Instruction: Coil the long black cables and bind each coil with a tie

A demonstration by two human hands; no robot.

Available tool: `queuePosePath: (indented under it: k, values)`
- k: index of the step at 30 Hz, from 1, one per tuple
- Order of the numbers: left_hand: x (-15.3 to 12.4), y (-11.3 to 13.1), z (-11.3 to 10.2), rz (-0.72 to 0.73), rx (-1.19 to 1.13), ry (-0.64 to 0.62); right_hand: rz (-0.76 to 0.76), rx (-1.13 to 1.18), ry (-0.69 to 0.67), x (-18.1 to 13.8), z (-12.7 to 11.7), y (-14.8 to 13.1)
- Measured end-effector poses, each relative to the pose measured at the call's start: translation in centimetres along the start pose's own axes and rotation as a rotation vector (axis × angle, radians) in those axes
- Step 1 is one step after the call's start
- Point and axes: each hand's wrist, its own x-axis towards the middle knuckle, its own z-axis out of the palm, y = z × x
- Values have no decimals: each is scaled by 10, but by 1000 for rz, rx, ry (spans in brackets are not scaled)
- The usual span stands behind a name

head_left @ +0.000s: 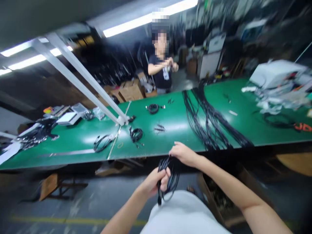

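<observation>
In front of my body, off the near edge of the green table [146,146], a looped black cable [174,180] hangs from my hands. My left hand [157,182] is closed round the loops, and a connector end dangles below it. My right hand [184,153] pinches the cable at the top of the coil, its fingertips partly hiding the spot. On the table lie a coiled cable [136,134], another coil with pale ends [153,108], a looser coil [102,143] and small black ties [159,127].
Long bundles of black cable [212,117] cross the table on the right. White plastic bags [280,78] pile up at the far right. White posts [83,84] rise from the table. A co-worker [161,71] stands across it. Below are a stool [48,187] and an open box [219,201].
</observation>
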Motion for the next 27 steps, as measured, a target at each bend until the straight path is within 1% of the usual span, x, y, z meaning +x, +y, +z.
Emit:
queuePosePath:
  k: [2,4,5,6,8,11,13,14,16,18,19,20,21,23,24,25,26,27]
  values:
    - [-1,-7,-13,15,-26,65,55,-132,41,-2,4,3]
    - [-1,-14,-25,21,-58,87,106,-185,85,-5,10,-1]
    - [-1,-16,-28,20,-71,84,98,-186,88,-6,12,-7]
    - [-2,-18,-28,16,-78,77,65,-179,79,-6,15,-15]
    - [-5,-20,-23,-6,-61,51,-69,-175,10,-2,20,-33]
    - [-9,-20,-12,-81,12,-4,-294,-238,-211,11,31,-48]
    - [-10,-22,-10,-119,37,-43,-367,-313,-318,16,40,-49]
    - [-9,-24,-11,-137,47,-65,-387,-344,-336,16,45,-48]
    - [-6,-30,-17,-140,111,-112,-437,-379,-329,14,54,-45]
    - [-1,-33,-22,-103,214,-151,-488,-356,-324,11,58,-41]
    - [2,-33,-22,-89,235,-154,-475,-309,-320,10,59,-38]
    - [3,-30,-22,-85,226,-145,-419,-224,-297,9,59,-34]
    - [4,-26,-20,-96,198,-130,-316,-100,-250,9,60,-30]
    - [2,-14,-17,-114,151,-81,-15,244,-100,9,64,-21]
    - [1,-8,-16,-100,154,-59,144,436,-17,9,69,-18]
    - [-1,-3,-16,-65,172,-45,287,619,49,8,76,-15]
    - [-3,2,-18,-17,183,-35,405,785,81,7,84,-15]
    - [-4,4,-19,30,177,-26,495,932,81,6,92,-16]
